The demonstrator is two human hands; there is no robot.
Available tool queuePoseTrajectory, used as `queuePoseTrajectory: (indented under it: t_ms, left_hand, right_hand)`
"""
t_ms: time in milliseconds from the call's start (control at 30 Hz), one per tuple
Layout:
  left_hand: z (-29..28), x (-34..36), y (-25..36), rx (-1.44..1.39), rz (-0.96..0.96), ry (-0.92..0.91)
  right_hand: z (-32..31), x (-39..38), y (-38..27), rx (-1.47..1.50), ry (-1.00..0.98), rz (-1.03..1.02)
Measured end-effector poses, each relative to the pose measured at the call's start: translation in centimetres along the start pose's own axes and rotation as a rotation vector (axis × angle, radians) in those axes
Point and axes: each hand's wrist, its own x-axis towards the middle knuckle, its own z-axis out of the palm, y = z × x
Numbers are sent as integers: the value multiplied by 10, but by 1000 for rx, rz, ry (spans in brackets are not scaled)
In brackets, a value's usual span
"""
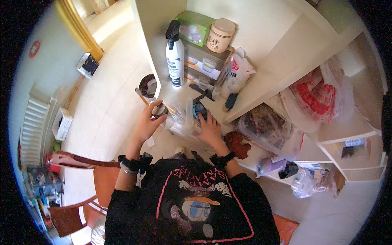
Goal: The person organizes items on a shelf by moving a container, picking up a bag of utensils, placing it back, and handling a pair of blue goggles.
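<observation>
My left hand (148, 124) is curled round a short, round grey-brown piece (160, 110), pinched between thumb and fingers at the shelf's left edge. Right beside it stands a clear plastic container (182, 119), with blurred outlines. My right hand (210, 131) rests its bent fingers on the container's right side. A dark blue item (199, 109) sits by those fingertips; whether it lies inside the container I cannot tell. Behind it a black strap-like thing (202, 92) lies on the white shelf. A small dark-capped bottle (230, 102) lies to the right.
At the back stand a white spray bottle (174, 61), a green box (194, 27), a grey-brown box (204, 61), a cream jar (221, 36) and a white plastic bag (237, 72). Bagged goods (265, 126) fill the right compartments. A wooden chair (107, 183) stands left.
</observation>
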Motion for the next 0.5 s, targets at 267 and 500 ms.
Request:
queuePoseTrajectory:
  t_ms: [267, 500]
  left_hand:
    - [15, 45, 9, 204, 311, -238]
    - [62, 100, 43, 218, 453, -530]
  right_hand:
    - [11, 8, -5, 11, -23, -118]
    - [21, 11, -31, 23, 145, -121]
